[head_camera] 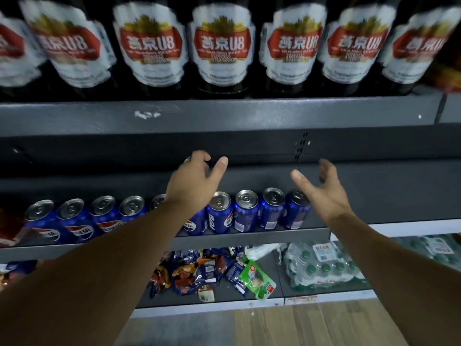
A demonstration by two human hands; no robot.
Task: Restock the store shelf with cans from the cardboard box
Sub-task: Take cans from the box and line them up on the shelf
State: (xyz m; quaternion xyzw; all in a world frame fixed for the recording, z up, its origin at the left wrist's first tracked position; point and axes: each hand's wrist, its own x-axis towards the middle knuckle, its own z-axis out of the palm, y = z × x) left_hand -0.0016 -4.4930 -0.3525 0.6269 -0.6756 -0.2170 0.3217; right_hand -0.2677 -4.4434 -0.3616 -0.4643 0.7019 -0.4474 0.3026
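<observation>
Blue cans (219,213) stand in one row on the middle shelf (249,234), upright, long axis vertical, pull-tab tops up, labels facing mixed ways. Left hand (194,181) over mid-row: fingers (219,166) loosely curled, holding nothing. Right hand (324,193) over the row's right end: fingers spread wide, empty. Beer bottles (222,46) above, snack packets (199,270) below.

Both my hands are raised in front of the shelf (249,237) and hold nothing. My left hand (193,178) hangs with loosely curled fingers above the row of blue cans (219,213). My right hand (324,188) is spread, palm turned inward, over the row's right end. Dark beer bottles (222,46) stand above. Snack packets (199,270) and a pack of water bottles (321,268) lie below.
</observation>
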